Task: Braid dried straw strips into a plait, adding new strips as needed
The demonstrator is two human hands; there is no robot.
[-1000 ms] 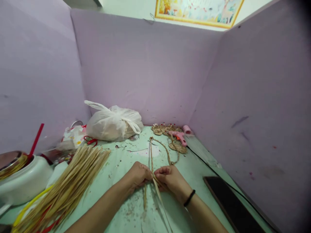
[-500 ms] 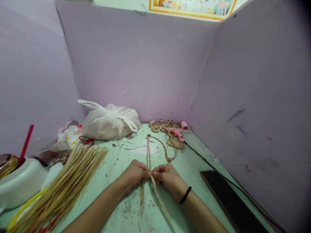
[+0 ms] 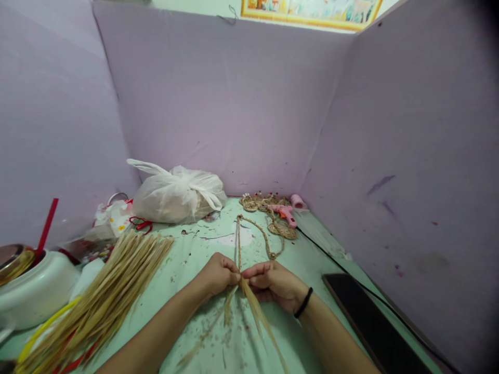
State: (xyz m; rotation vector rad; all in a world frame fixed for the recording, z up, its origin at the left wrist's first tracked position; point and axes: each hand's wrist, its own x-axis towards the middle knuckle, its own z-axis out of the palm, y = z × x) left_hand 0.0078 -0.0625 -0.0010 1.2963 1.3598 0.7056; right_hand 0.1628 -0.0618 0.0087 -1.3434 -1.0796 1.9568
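A thin braided straw cord [image 3: 239, 243] runs from the far part of the table straight down to my fingers, its other length curving off to the right. My left hand [image 3: 219, 274] is closed in a pinch on the cord's near end. Against it, my right hand [image 3: 277, 284] has its fingertips closed on the loose straw strands [image 3: 257, 310] where they leave the braid. These pale strands fan out toward me, and a shorter one hangs below my left fingers. Left of my arm lies a thick bundle of dry straw strips [image 3: 111, 288].
A pink glue gun [image 3: 284, 213] with a black cable lies beyond my right hand, beside coiled braid pieces [image 3: 283, 230] and a pink roll [image 3: 298, 202]. A tied white plastic bag [image 3: 177, 195] stands at the back. A dark phone-like slab [image 3: 370, 317] is right; a white pot [image 3: 42, 293] is left.
The strands below my hands have spread from a narrow strip into a fan. My right hand has turned, its fingers straighter. My left hand stays at the braid's end.
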